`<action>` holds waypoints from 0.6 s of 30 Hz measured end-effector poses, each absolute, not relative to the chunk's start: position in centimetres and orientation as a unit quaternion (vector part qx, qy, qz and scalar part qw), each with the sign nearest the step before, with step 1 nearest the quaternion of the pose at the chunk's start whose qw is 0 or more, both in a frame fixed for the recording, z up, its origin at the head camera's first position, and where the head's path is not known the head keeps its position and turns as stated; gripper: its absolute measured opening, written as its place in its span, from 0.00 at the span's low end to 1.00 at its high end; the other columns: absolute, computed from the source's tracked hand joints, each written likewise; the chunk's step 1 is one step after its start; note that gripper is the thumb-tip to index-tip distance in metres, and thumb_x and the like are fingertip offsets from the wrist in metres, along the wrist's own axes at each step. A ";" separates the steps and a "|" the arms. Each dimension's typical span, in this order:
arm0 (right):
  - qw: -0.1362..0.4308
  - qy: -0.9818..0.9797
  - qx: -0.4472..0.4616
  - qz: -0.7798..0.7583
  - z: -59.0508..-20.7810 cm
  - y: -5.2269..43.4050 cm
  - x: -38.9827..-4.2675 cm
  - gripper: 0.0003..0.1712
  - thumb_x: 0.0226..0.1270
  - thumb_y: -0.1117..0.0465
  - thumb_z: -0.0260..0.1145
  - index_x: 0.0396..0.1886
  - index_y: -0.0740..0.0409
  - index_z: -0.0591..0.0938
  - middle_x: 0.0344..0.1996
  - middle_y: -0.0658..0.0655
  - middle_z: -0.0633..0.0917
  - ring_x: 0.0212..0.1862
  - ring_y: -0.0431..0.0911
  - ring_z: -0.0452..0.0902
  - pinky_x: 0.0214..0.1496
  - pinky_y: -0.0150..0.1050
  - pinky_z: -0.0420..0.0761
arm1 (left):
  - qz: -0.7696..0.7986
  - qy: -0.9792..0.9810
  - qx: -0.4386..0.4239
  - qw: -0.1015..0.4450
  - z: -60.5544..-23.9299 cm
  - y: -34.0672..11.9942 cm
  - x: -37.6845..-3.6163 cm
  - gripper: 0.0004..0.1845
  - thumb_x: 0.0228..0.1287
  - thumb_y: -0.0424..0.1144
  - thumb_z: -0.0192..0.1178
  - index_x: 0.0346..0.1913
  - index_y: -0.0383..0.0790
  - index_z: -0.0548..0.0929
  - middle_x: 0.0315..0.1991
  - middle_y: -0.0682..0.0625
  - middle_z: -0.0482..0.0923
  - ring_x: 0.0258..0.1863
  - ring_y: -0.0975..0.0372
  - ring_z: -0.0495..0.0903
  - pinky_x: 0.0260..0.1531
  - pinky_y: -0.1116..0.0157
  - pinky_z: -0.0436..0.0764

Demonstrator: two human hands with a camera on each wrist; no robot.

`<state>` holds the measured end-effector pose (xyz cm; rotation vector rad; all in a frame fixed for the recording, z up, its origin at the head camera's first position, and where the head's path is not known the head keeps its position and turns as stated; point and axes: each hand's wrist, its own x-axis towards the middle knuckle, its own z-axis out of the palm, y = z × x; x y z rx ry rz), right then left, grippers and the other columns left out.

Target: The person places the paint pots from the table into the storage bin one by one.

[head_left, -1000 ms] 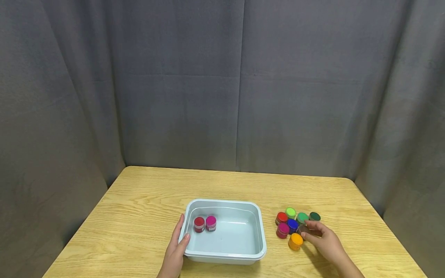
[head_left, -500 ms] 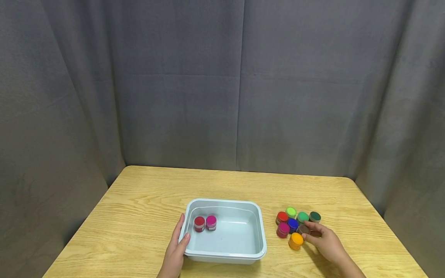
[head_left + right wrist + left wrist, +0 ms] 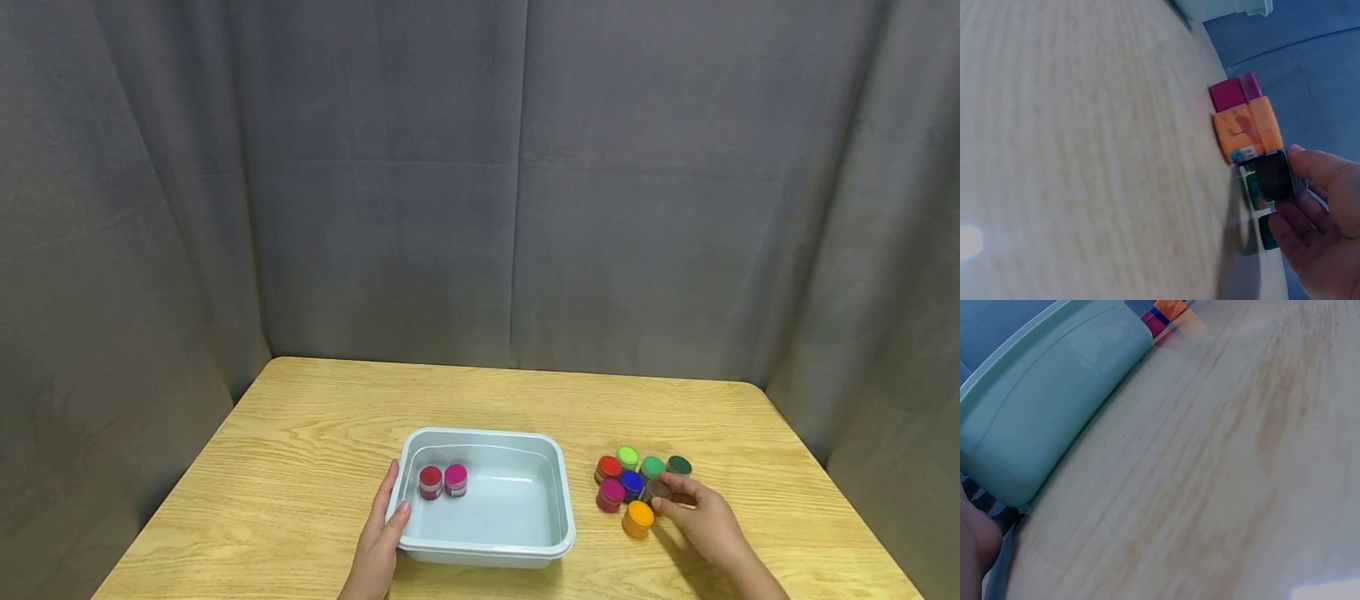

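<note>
A pale blue-green tub (image 3: 561, 500) sits on the wooden table (image 3: 315, 433) with a red-lidded jar (image 3: 431, 481) and a magenta-lidded jar (image 3: 455, 479) inside at its left end. My left hand (image 3: 377, 542) holds the tub's near left corner, thumb over the rim. To the right stands a cluster of small jars: red (image 3: 608, 468), light green (image 3: 627, 457), green (image 3: 652, 467), dark green (image 3: 678, 465), blue (image 3: 632, 482), magenta (image 3: 611, 493), orange (image 3: 638, 517). My right hand (image 3: 693, 517) pinches a brown-lidded jar (image 3: 657, 490) (image 3: 1272, 178) in that cluster.
Grey curtains hang behind and beside the table. In the left wrist view the tub's outer wall (image 3: 1054, 419) fills the upper left above bare wood. The table's right edge lies close behind my right hand.
My right hand's fingers have drawn in slightly on the brown-lidded jar. The left hand and the tub have not moved.
</note>
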<state>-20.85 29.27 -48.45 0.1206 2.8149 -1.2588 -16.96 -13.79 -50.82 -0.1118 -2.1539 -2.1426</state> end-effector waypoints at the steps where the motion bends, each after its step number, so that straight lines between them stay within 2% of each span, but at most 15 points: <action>1: 0.027 0.911 0.041 -0.409 -48.3 29.3 -20.9 0.37 0.67 0.48 0.66 0.67 0.67 0.71 0.57 0.67 0.80 0.59 0.60 0.77 0.57 0.53 0.81 | -0.703 -0.709 -0.036 0.051 -50.8 -13.8 -17.0 0.32 0.77 0.38 0.44 0.78 0.39 0.49 0.80 0.41 0.42 0.78 0.42 0.36 0.74 0.37 0.38; 5: 0.024 0.910 0.047 -0.411 -47.7 29.2 -20.9 0.39 0.67 0.46 0.66 0.68 0.66 0.70 0.58 0.66 0.80 0.60 0.60 0.75 0.59 0.54 0.80 | -0.699 -0.712 -0.039 0.051 -50.7 -13.8 -16.9 0.31 0.77 0.38 0.43 0.78 0.38 0.48 0.80 0.40 0.42 0.78 0.42 0.36 0.74 0.38 0.39; 13: 0.018 0.910 0.043 -0.412 -46.3 28.8 -21.0 0.42 0.66 0.43 0.66 0.70 0.65 0.68 0.59 0.66 0.79 0.60 0.59 0.75 0.55 0.49 0.82 | -0.699 -0.713 -0.034 0.050 -50.6 -13.7 -16.9 0.31 0.77 0.38 0.43 0.78 0.38 0.49 0.80 0.41 0.43 0.78 0.42 0.37 0.74 0.38 0.39; 18: 0.005 0.907 0.030 -0.421 -45.4 27.7 -21.2 0.40 0.66 0.46 0.67 0.69 0.65 0.69 0.61 0.68 0.78 0.58 0.57 0.76 0.55 0.46 0.84 | -0.698 -0.714 -0.034 0.052 -50.7 -13.7 -16.9 0.31 0.77 0.38 0.43 0.78 0.38 0.49 0.80 0.41 0.43 0.78 0.42 0.37 0.74 0.38 0.39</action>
